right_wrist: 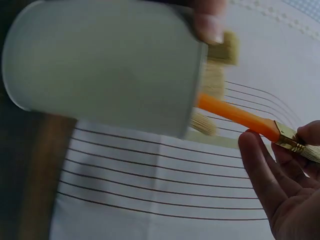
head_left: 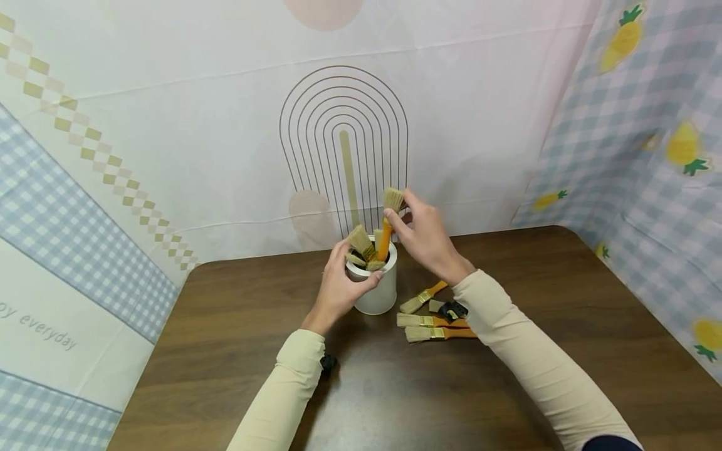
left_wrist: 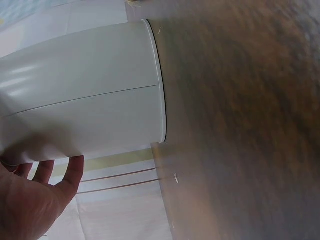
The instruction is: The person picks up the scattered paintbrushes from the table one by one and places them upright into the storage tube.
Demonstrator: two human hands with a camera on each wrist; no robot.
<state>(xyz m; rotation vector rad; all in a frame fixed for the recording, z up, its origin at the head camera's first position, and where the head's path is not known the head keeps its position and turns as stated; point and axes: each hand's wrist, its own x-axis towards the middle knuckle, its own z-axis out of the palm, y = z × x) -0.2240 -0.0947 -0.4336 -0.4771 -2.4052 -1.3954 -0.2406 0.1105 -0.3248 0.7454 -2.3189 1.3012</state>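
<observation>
A pale grey-white can (head_left: pixel 376 297) stands upright on the table, with several paintbrushes (head_left: pixel 361 241) in it, bristles up. My left hand (head_left: pixel 338 285) grips the can near its rim, the thumb on the near side. In the left wrist view, the fingers (left_wrist: pixel 74 175) touch the can's wall. Above the rim, my right hand (head_left: pixel 425 238) pinches another paintbrush (head_left: pixel 385 241) near its metal band. Its orange handle (right_wrist: pixel 235 115) points down into the can's mouth, and its bristles are up. How deep the handle reaches is hidden by the can.
Several more paintbrushes (head_left: pixel 425 334) with orange handles lie on the brown table (head_left: pixel 254 376) right of the can, partly under my right forearm. A patterned cloth (head_left: pixel 225 156) hangs behind the table's back edge. Checked cloth (head_left: pixel 609 144) covers the right side.
</observation>
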